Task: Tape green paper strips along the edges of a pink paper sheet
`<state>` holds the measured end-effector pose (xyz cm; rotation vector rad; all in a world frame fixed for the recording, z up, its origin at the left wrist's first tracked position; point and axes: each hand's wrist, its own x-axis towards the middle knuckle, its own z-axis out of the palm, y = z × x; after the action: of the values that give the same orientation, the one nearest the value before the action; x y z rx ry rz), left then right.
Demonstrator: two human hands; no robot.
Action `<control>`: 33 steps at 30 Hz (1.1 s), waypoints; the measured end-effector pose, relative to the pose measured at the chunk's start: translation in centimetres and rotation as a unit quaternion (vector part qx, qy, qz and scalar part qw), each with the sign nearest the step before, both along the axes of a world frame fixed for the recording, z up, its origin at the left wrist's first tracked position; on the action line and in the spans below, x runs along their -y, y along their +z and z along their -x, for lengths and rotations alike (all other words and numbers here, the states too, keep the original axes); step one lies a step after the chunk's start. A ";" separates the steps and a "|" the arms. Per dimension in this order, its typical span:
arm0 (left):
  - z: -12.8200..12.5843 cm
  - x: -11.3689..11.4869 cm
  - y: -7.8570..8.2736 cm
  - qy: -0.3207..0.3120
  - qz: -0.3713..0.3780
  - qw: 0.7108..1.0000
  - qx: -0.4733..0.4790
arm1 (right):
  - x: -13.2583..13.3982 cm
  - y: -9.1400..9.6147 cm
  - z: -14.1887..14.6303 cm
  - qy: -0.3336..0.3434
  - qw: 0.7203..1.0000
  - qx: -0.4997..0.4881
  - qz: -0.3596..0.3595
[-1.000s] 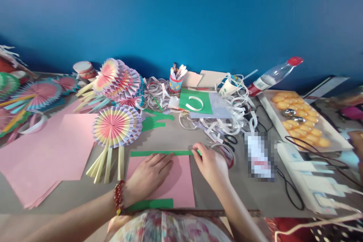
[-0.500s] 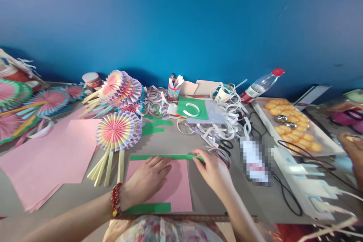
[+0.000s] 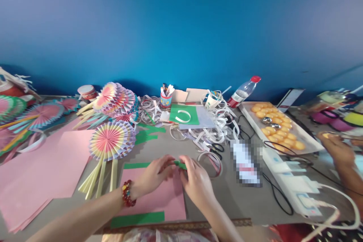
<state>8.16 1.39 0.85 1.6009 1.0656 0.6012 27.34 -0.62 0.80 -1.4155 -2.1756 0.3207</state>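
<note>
A pink sheet of paper (image 3: 170, 200) lies in front of me, partly under my hands. Along its far edge runs a green paper strip (image 3: 136, 165); its middle is hidden behind my left hand (image 3: 155, 176). My right hand (image 3: 197, 181) pinches green paper at the strip's right end, raised over the sheet's far right corner. The fingers of my left hand are bent together close beside that end, and what they grip is hidden. A second green strip (image 3: 138, 218) lies across the sheet's near edge.
Left are pink sheets (image 3: 42, 174) and folded paper fans (image 3: 112, 141). Behind lie curled white paper strips (image 3: 198, 136), green paper (image 3: 191, 113) and scissors (image 3: 217, 149). Right are a power strip (image 3: 292, 185), a tray of yellow rounds (image 3: 244, 111), a bottle (image 3: 244, 92) and another person's hand (image 3: 337, 149).
My left hand has gone from lying flat on the sheet to bent fingers beside my right hand. The right hand has moved left, bringing the strip's end with it. The view has shifted slightly.
</note>
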 end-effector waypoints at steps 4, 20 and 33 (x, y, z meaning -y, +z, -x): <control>-0.3 -0.6 0.1 0.002 0.044 0.999 0.020 | 0.1 -0.4 0.4 0.018 1.000 -0.011 0.009; 0.9 -0.2 -1.3 -0.029 -0.250 0.945 -0.209 | 1.1 -1.1 -2.3 0.013 0.997 -0.055 0.047; 1.2 0.0 -2.0 -0.077 -0.266 0.924 -0.263 | 2.4 -1.8 -2.0 0.038 0.998 0.020 0.035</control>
<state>6.97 1.39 -1.18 2.3921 1.2049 0.3737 29.36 -3.04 -0.96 -1.3909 -2.2744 0.4036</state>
